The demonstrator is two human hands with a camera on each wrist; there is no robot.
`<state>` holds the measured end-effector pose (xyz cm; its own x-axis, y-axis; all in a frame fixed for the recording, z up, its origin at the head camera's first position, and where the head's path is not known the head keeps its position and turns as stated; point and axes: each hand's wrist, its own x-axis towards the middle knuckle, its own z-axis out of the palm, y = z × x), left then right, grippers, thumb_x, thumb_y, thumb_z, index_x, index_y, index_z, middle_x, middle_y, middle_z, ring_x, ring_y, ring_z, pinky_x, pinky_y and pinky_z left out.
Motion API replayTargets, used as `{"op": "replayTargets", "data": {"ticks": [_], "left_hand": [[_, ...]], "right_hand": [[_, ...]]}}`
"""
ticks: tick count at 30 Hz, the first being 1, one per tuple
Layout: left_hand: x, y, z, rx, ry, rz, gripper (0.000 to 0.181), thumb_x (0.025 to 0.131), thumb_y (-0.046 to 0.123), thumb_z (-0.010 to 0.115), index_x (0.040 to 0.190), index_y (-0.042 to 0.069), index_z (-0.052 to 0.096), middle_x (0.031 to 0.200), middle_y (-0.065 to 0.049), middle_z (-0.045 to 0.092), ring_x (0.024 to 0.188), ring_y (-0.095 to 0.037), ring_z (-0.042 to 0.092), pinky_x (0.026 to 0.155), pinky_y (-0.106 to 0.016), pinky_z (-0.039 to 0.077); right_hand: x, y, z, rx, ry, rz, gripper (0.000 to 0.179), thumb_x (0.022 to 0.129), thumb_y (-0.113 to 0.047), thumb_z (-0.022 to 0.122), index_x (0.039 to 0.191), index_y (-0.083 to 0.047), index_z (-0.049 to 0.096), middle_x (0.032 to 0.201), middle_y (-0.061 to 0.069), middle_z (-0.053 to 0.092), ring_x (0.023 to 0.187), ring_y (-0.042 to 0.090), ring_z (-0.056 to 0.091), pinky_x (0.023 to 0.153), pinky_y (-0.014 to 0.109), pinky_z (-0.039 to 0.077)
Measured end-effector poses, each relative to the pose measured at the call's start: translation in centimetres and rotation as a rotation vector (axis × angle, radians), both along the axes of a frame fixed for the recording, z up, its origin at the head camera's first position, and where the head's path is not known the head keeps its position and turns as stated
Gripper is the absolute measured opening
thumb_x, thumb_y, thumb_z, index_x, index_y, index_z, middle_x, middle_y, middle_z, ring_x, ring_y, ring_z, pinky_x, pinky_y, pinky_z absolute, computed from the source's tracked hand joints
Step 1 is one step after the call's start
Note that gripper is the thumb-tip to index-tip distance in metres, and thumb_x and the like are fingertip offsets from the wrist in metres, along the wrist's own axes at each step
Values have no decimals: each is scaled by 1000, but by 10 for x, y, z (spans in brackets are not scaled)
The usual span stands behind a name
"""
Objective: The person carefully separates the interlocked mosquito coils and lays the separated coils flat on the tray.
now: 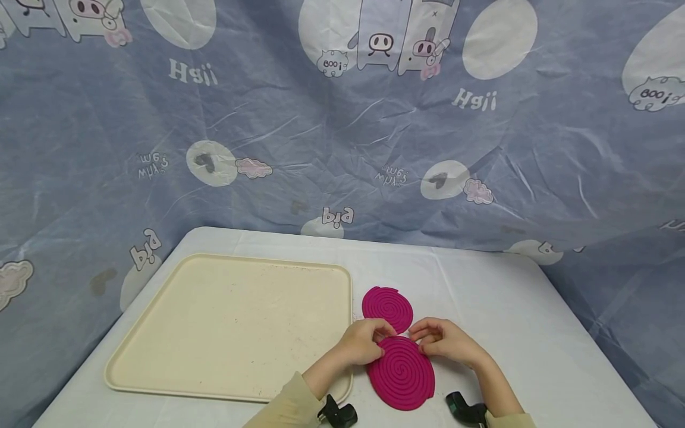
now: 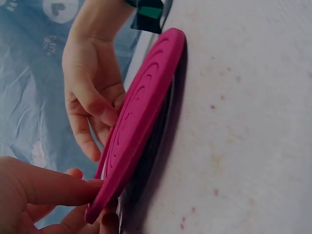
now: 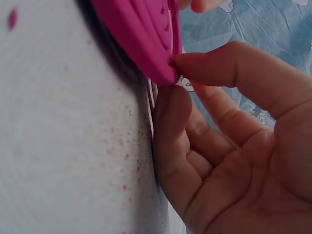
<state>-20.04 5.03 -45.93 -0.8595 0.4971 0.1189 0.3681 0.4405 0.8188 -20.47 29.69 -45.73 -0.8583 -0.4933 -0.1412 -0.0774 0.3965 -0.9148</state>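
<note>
A magenta disc coiled in a spiral [image 1: 401,374] is near the table's front edge. My left hand [image 1: 363,343] pinches its upper left edge, thumb on top and fingertips underneath in the left wrist view. At the upper right edge my right hand [image 1: 446,342] pinches it between thumb [image 3: 209,66] and index finger. A dark gap shows under the disc [image 2: 141,112] in the left wrist view, so at least part of it is off the table. Just beyond both hands lies a smaller magenta spiral disc [image 1: 387,308], its near edge close to the larger one.
A cream tray [image 1: 225,324] takes up the table's left side, its right rim beside the discs. White cloth [image 1: 508,321] covers the table, with small magenta crumbs on it. Black wrist devices [image 1: 467,410] sit by both sleeves. Behind hangs a blue printed curtain [image 1: 321,137].
</note>
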Motion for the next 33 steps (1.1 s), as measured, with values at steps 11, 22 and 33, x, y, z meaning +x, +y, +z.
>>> {"op": "replayTargets", "data": {"ticks": [11, 22, 33], "left_hand": [[-4, -2, 8, 296, -239, -106, 37, 71, -14, 66, 103, 4, 66, 97, -5, 65, 81, -15, 60, 66, -19, 49], [-10, -20, 32, 360, -164, -143, 29, 78, -10, 62, 106, 0, 65, 100, -8, 65, 84, -18, 61, 69, -21, 50], [-4, -57, 82, 469, -50, 85, 19, 85, -2, 63, 104, -3, 63, 107, -21, 61, 93, -33, 60, 73, -24, 51]], "right_hand": [[1, 3, 7, -49, -12, 87, 34, 91, -9, 60, 119, 8, 53, 94, 16, 69, 83, 12, 64, 75, 24, 51], [4, -2, 35, -139, -19, 77, 38, 87, -4, 62, 121, 10, 50, 97, 15, 68, 83, 17, 67, 74, 37, 56], [-12, -55, 76, -159, 117, -32, 37, 85, -7, 68, 118, 3, 56, 96, 14, 68, 81, 19, 66, 71, 37, 55]]}}
